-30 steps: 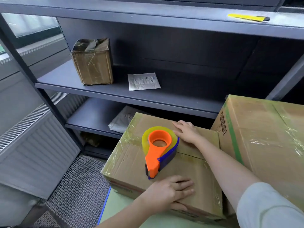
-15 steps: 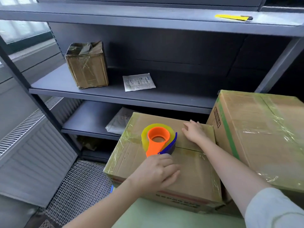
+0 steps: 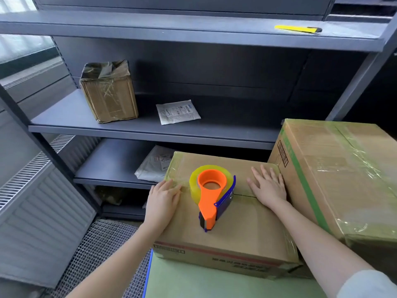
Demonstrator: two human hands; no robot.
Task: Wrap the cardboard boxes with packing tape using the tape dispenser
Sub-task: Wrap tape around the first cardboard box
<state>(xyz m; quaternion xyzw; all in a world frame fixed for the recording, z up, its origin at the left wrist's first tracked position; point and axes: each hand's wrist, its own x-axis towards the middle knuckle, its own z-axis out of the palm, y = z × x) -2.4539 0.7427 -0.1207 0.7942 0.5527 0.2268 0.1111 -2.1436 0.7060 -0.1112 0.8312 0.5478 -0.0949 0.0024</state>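
The tape dispenser (image 3: 211, 196), orange with a blue guard and a yellowish roll, lies flat on top of the cardboard box (image 3: 242, 231). It sits between both grips and is held by neither.

The left grip (image 3: 164, 198) is released: fingers straight, palm pressed on the box top at its left edge. Its fingertips are just beside the roll; contact there cannot be confirmed.

The right grip (image 3: 268, 188) is also released. It lies flat on the box top to the right of the dispenser, against the larger taped box (image 3: 335, 175).

The cardboard box rests on the green worktop (image 3: 193, 284).
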